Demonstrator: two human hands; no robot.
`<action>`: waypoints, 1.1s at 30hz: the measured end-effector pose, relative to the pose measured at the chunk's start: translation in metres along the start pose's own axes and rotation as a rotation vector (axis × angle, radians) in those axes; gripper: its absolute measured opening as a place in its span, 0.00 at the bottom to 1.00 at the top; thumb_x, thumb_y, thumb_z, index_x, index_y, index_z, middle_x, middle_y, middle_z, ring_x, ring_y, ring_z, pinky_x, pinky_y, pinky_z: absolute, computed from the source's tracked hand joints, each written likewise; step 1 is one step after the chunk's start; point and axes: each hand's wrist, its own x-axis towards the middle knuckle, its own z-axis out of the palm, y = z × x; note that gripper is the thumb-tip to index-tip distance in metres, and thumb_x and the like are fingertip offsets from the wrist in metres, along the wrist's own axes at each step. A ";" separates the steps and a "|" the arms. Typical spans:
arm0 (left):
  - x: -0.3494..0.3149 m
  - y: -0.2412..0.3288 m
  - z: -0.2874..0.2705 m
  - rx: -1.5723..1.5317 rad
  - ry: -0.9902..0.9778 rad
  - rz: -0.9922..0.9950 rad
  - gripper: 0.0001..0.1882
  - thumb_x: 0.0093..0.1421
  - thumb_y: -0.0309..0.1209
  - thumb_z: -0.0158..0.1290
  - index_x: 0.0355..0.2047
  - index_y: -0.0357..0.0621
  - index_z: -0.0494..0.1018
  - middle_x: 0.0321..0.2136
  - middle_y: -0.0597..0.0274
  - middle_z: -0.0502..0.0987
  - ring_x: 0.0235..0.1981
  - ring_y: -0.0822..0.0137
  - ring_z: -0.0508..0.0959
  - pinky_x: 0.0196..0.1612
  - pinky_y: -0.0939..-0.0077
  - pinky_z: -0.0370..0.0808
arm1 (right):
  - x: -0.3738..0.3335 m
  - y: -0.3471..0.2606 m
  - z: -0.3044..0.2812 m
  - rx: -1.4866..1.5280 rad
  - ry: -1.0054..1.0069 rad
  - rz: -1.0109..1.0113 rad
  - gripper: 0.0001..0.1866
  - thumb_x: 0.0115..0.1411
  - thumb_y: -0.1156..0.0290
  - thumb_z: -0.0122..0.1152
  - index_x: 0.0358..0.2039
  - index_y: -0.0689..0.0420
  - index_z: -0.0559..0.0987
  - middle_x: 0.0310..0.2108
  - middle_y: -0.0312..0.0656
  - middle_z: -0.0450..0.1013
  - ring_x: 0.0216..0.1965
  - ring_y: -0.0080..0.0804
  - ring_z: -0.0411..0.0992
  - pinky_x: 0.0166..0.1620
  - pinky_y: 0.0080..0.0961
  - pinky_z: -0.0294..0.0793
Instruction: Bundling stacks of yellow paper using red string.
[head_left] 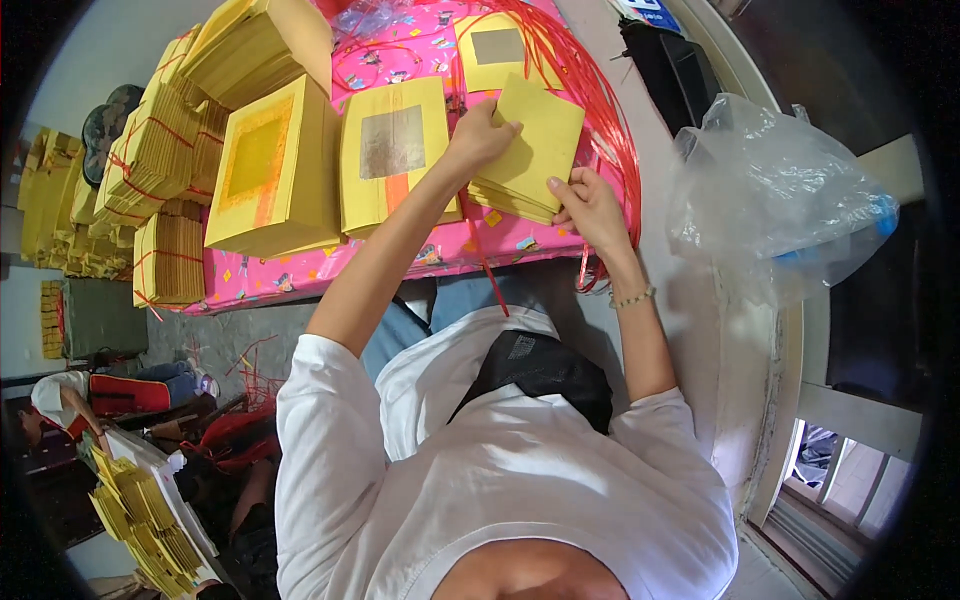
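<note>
A small stack of plain yellow paper sheets (540, 135) sits at the right side of the pink patterned tablecloth, between my two hands. My left hand (482, 137) grips its left edge, thumb lying over the top sheets. At the lower right corner my right hand (592, 208) pinches the sheets, thumb above and fingers at the side. Left of them lies a stack of yellow paper with a silver patch (392, 142), and farther left a taller stack with a gold patch (258, 155). One red plastic strap (487, 265) hangs over the table's near edge below my hands.
Bundles of yellow paper tied with red strap (150, 160) pile up at the left. A bunch of red straps (612, 95) drapes along the table's right edge, near another silver-patched sheet (495, 47). A clear plastic bag (770, 190) is at the right. Another person (70, 400) works at lower left.
</note>
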 end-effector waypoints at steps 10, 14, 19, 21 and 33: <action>-0.002 -0.035 0.010 0.200 0.030 -0.091 0.24 0.53 0.38 0.56 0.46 0.33 0.69 0.39 0.39 0.76 0.44 0.47 0.76 0.47 0.60 0.72 | 0.011 0.020 0.005 -0.128 0.020 -0.032 0.15 0.57 0.65 0.62 0.33 0.64 0.69 0.21 0.42 0.74 0.19 0.22 0.73 0.20 0.18 0.71; -0.004 -0.028 0.016 0.240 0.002 -0.071 0.25 0.53 0.39 0.56 0.46 0.33 0.69 0.38 0.38 0.76 0.43 0.45 0.76 0.46 0.59 0.72 | 0.011 0.028 0.001 -0.100 0.019 -0.037 0.15 0.56 0.67 0.62 0.32 0.65 0.69 0.22 0.43 0.75 0.20 0.23 0.73 0.20 0.19 0.72; -0.006 -0.028 0.017 0.340 0.047 -0.023 0.24 0.52 0.39 0.56 0.43 0.31 0.69 0.36 0.37 0.76 0.41 0.43 0.76 0.45 0.57 0.73 | 0.008 0.022 0.004 -0.396 0.086 -0.107 0.17 0.53 0.62 0.64 0.29 0.63 0.71 0.18 0.43 0.75 0.19 0.28 0.74 0.24 0.26 0.72; -0.006 -0.027 0.018 0.337 0.052 -0.007 0.24 0.52 0.39 0.56 0.43 0.31 0.69 0.36 0.37 0.76 0.41 0.43 0.76 0.45 0.56 0.73 | 0.005 0.015 0.005 -0.463 0.097 -0.127 0.17 0.54 0.62 0.64 0.29 0.63 0.70 0.17 0.42 0.74 0.19 0.26 0.73 0.23 0.23 0.70; -0.008 -0.020 0.027 0.501 0.123 -0.007 0.21 0.51 0.35 0.55 0.39 0.30 0.69 0.31 0.35 0.76 0.37 0.41 0.77 0.42 0.52 0.74 | -0.001 -0.008 0.004 -0.856 0.234 -0.248 0.23 0.52 0.60 0.64 0.40 0.63 0.68 0.35 0.50 0.72 0.37 0.44 0.73 0.37 0.36 0.71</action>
